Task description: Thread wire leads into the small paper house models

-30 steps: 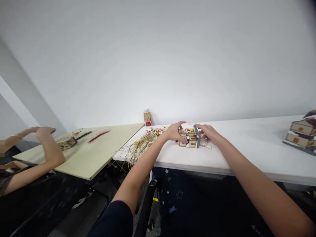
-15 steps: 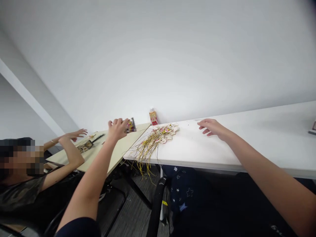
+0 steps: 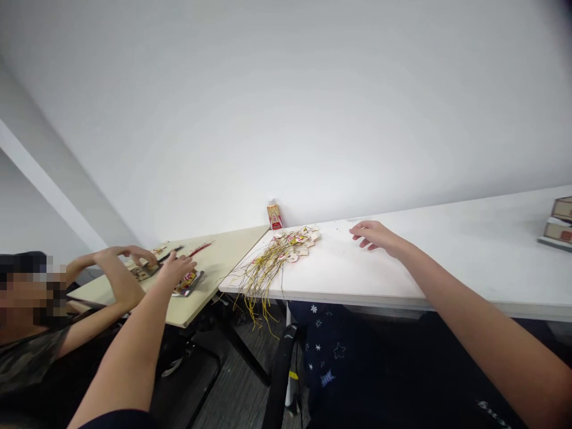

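My left hand is over the cream table, its fingers wrapped on the edge of a small tray of colourful red, yellow and white pieces. Over the white table hovers my right hand, fingers apart and holding nothing. Between my hands, a bundle of tags with long yellow strings lies on the white table's left end, the strings hanging over the front edge.
A bottle with a red label stands by the wall. At the far right are stacked boxes. On the left, another person's hands work over a box; dark and red strands lie nearby.
My left hand has moved left and down with the tray, to the cream table. The other person's hands have lowered to their box. The view has shifted, showing more of the boxes at right.
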`<state>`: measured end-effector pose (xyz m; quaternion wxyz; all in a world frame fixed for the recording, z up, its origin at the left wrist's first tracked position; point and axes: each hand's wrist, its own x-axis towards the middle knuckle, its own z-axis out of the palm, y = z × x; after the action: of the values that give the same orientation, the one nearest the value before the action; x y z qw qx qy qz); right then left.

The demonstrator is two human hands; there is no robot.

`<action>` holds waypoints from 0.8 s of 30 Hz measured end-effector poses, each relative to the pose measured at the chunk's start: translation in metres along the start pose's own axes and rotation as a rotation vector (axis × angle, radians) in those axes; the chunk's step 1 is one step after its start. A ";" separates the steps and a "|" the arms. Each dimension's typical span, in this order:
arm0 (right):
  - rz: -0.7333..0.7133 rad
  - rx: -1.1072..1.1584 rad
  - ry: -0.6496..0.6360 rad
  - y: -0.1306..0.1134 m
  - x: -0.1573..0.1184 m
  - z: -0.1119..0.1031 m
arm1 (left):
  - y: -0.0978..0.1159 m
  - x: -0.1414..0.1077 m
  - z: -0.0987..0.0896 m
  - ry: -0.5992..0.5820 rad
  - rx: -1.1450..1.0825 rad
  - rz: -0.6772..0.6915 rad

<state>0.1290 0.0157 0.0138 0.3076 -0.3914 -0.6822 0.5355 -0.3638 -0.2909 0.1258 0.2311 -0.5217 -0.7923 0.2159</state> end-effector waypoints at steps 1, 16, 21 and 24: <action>-0.003 -0.005 -0.003 -0.001 -0.001 -0.001 | 0.003 -0.001 0.001 -0.010 -0.015 -0.010; -0.088 0.110 0.140 -0.018 -0.024 -0.035 | 0.185 0.120 -0.101 0.547 -0.078 0.033; -0.187 0.075 0.484 -0.008 -0.044 -0.095 | 0.322 0.120 -0.178 0.619 -0.228 0.304; -0.336 -0.064 0.915 0.009 -0.067 -0.146 | 0.398 0.111 -0.203 0.631 -0.368 0.451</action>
<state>0.2868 0.0305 0.0393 0.6459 -0.4802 -0.5470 0.2302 0.0069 -0.0236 0.0716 0.3121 -0.7549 -0.5743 -0.0541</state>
